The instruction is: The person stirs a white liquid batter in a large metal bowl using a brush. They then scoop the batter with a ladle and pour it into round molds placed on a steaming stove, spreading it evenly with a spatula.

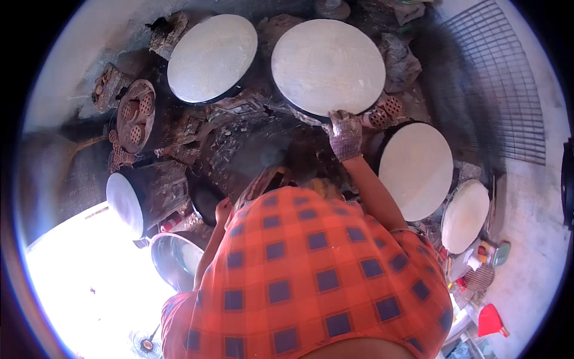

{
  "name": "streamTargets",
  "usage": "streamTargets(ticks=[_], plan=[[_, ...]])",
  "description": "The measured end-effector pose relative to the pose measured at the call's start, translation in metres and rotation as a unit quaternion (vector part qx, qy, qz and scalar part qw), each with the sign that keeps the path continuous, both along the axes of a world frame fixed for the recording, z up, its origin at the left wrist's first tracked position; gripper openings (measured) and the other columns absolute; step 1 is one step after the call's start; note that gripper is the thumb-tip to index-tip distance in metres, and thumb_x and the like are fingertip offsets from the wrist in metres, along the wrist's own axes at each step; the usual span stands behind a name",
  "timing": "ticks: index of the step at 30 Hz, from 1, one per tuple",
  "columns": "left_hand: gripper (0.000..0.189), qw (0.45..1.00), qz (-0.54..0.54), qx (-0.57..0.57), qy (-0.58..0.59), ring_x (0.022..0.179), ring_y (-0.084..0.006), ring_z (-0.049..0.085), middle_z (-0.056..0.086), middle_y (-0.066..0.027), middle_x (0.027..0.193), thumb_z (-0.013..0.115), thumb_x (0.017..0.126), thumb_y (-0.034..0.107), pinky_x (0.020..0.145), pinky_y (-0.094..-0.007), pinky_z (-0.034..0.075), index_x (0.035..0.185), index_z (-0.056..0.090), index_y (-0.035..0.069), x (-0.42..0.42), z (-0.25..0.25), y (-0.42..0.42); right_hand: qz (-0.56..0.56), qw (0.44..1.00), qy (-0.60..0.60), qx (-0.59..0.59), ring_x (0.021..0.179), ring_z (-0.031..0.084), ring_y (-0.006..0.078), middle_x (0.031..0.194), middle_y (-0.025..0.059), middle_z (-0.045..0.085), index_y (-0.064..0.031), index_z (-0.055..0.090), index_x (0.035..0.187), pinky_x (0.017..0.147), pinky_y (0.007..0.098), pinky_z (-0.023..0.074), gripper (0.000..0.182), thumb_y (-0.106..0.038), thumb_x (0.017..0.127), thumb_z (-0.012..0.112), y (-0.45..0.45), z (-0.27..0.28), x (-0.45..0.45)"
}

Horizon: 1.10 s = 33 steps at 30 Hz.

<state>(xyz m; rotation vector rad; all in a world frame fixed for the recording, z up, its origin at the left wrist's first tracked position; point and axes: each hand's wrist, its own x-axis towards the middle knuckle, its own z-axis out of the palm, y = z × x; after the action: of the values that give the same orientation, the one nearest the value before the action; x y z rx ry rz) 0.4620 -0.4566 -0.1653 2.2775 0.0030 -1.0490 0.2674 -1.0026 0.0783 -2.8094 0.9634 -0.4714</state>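
Observation:
My right hand (345, 134), in a dirty knitted work glove, has its fingers at the near rim of a large round pan with a flat whitish top (327, 67). The glove partly hides that rim. My left hand (223, 210) is bare with curled fingers, beside a dark round pan (205, 199) at the left; whether it grips anything is not clear. A second whitish round top (213, 58) lies tilted at the upper left. Another whitish disc (416, 171) stands right of my right forearm. Between my hands, the dark, sooty floor (251, 143) shows.
Honeycomb coal briquettes (136, 134) sit in a round stove at left; others (385, 110) lie near my glove. A metal basin (177, 260) stands below my left arm. More whitish discs (466, 215) (124, 204) flank me. Wire mesh (497, 85) lines the right wall; a fan (147, 344) stands lower left.

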Motion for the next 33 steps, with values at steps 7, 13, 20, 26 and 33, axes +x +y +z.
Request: streamTargets(ticks=[7, 13, 20, 26, 33], plan=[[0.034, 0.994, 0.074, -0.07, 0.032, 0.089, -0.0223, 0.067, 0.069, -0.0147, 0.099, 0.057, 0.082, 0.02, 0.079, -0.0313, 0.051, 0.11, 0.065, 0.003, 0.057, -0.077, 0.093, 0.104, 0.993, 0.041, -0.029, 0.094, 0.057, 0.025, 0.097, 0.007, 0.058, -0.0123, 0.061, 0.097, 0.082, 0.0414, 0.0434, 0.029, -0.03, 0.075, 0.064, -0.031, -0.014, 0.047], [0.036, 0.997, -0.041, -0.019, -0.067, 0.078, -0.0169, 0.066, 0.069, -0.0119, 0.096, 0.056, 0.084, 0.018, 0.071, -0.0302, 0.052, 0.116, 0.062, 0.002, 0.078, 0.04, -0.026, 0.144, 0.979, 0.117, -0.083, 0.09, 0.058, 0.0235, 0.09, 0.0055, 0.058, -0.013, 0.059, 0.09, 0.079, 0.0401, 0.0441, 0.016, -0.02, 0.075, 0.056, -0.036, -0.007, 0.045], [0.035, 0.995, -0.066, -0.037, -0.071, 0.079, -0.0162, 0.064, 0.069, -0.0095, 0.093, 0.059, 0.08, 0.018, 0.072, -0.0298, 0.049, 0.111, 0.065, 0.002, 0.106, 0.074, -0.071, 0.074, 0.992, 0.069, -0.074, 0.095, 0.057, 0.0259, 0.096, 0.0071, 0.058, -0.0123, 0.059, 0.091, 0.081, 0.0431, 0.0436, 0.017, -0.02, 0.076, 0.059, -0.03, 0.009, 0.052], [0.034, 0.991, -0.031, -0.073, -0.108, 0.078, -0.0186, 0.065, 0.069, -0.01, 0.086, 0.058, 0.079, 0.016, 0.072, -0.0305, 0.049, 0.109, 0.065, 0.001, 0.121, 0.046, -0.059, -0.22, 0.971, -0.09, -0.036, 0.101, 0.059, 0.0316, 0.11, 0.0154, 0.061, -0.0072, 0.059, 0.117, 0.092, 0.044, 0.0433, 0.048, -0.025, 0.075, 0.072, 0.0, 0.017, 0.036], [0.032, 0.991, -0.101, -0.056, -0.068, 0.074, -0.0175, 0.064, 0.068, -0.0103, 0.08, 0.056, 0.08, 0.015, 0.069, -0.0306, 0.05, 0.107, 0.066, 0.001, 0.133, 0.015, -0.033, -0.506, 0.443, -0.59, 0.446, 0.072, 0.067, 0.0258, 0.091, 0.0128, 0.066, -0.0012, 0.055, 0.109, 0.061, 0.04, 0.0544, 0.039, -0.018, 0.079, 0.072, -0.046, -0.032, 0.022]])
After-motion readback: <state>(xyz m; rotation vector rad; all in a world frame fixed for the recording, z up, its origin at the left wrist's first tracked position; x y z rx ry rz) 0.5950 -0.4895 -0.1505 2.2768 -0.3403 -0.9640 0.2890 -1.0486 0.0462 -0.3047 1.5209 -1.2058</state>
